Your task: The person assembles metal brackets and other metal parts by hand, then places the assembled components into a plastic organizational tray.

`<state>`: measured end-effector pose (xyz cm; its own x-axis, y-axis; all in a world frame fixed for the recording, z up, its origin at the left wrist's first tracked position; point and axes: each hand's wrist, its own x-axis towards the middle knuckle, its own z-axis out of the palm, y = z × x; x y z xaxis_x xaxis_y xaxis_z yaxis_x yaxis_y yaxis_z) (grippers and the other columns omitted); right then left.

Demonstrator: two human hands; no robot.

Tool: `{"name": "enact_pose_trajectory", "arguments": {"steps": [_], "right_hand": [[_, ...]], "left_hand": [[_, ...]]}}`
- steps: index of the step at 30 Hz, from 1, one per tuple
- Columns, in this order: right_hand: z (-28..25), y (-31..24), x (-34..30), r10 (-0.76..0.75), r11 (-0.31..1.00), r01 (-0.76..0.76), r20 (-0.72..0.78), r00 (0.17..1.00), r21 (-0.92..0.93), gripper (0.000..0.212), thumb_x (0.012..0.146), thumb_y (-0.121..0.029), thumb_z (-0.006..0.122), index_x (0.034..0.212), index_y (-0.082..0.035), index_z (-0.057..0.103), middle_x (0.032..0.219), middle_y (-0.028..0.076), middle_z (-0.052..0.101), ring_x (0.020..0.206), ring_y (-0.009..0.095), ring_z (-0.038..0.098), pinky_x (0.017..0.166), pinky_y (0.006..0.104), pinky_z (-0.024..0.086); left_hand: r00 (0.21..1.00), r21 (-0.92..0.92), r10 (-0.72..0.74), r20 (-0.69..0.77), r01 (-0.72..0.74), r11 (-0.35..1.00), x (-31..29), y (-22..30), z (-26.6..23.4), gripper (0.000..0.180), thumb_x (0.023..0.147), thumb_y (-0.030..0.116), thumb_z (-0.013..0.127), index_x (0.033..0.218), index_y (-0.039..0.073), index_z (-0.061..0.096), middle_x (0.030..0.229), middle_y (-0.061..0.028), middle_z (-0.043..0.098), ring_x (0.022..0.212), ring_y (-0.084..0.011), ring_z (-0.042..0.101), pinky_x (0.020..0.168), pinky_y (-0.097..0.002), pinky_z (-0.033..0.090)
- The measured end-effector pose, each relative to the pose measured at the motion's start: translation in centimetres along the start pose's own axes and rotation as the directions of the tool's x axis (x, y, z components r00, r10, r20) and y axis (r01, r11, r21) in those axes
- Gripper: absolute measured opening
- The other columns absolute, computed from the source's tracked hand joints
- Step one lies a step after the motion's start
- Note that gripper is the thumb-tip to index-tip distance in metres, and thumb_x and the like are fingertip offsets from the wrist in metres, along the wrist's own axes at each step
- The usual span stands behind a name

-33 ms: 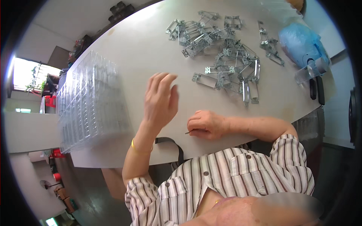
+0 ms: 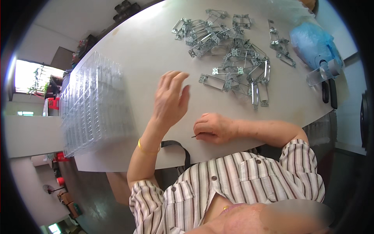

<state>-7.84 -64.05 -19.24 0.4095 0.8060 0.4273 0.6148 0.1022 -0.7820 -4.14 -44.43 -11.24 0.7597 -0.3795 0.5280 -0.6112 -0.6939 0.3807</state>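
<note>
My left hand (image 2: 170, 97) is raised over the white table, its thumb apart from its slightly curled fingers and nothing in its grasp. To its right, a loose heap of silvery metal bracket frames (image 2: 228, 71) spreads across the table. Near the front edge rests my right hand (image 2: 214, 128), its fingers closed around a thin dark rod (image 2: 193, 137). Only the rod's short tip pokes out to the left; the fist hides the remainder.
Stacked clear plastic trays (image 2: 97, 105) stand on the left. A smaller row of metal brackets (image 2: 281, 46) lies right of the heap, beside a blue plastic bag (image 2: 314, 45), a clear bottle (image 2: 323, 73) and a black-handled tool (image 2: 331, 93). A black strap (image 2: 181, 147) curves over the front edge.
My left hand has shifted slightly to the right and away from me, toward the metal brackets. My right hand stays in place with the rod.
</note>
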Motion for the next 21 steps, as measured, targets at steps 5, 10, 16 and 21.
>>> {"name": "enact_pose_trajectory", "arguments": {"steps": [5,10,16,21], "right_hand": [[-0.1,0.6,-0.1,-0.06,0.998,0.06,0.018,0.998,0.028,0.011,0.087,-0.011,0.068,0.088,-0.006,0.058,0.085,0.01,0.062,0.078,0.033,0.061,0.076,0.0434,0.048],[0.0,0.2,-0.4,-0.042,0.995,0.035,0.071,0.997,0.092,0.012,0.087,-0.012,0.067,0.089,-0.005,0.057,0.083,0.013,0.06,0.079,0.035,0.06,0.077,0.0454,0.048],[-0.5,-0.7,0.3,0.03,0.996,-0.037,0.095,0.995,0.079,0.012,0.087,-0.011,0.068,0.088,-0.005,0.057,0.082,0.014,0.06,0.079,0.035,0.059,0.075,0.0447,0.048],[-0.6,-1.0,0.9,0.069,0.996,-0.072,0.07,0.995,0.043,0.01,0.082,-0.004,0.07,0.087,-0.003,0.061,0.084,0.011,0.064,0.076,0.032,0.062,0.067,0.0396,0.05]], "left_hand": [[0.961,0.069,0.099,0.258,-0.12,0.99,2.3,-0.8,4.9,0.038,0.087,0.01,0.069,0.123,0.002,0.059,0.128,-0.0171,0.06,0.128,-0.0364,0.05,0.108,-0.0459,0.04],[0.933,0.039,0.16,0.322,-0.182,0.982,2.0,-2.3,8.2,0.03,0.088,0.012,0.067,0.115,0.001,0.061,0.122,-0.0148,0.063,0.125,-0.0333,0.052,0.107,-0.0445,0.041],[0.931,0.056,0.112,0.348,-0.139,0.989,0.4,-2.7,7.0,0.024,0.08,0.001,0.061,0.104,0.001,0.063,0.11,-0.0123,0.066,0.111,-0.0299,0.06,0.1,-0.0416,0.045],[0.949,0.091,0.068,0.308,-0.1,0.991,-1.4,-3.9,5.4,0.018,0.076,-0.003,0.06,0.093,0.002,0.064,0.103,-0.0109,0.067,0.101,-0.0291,0.062,0.091,-0.0396,0.049]]}}
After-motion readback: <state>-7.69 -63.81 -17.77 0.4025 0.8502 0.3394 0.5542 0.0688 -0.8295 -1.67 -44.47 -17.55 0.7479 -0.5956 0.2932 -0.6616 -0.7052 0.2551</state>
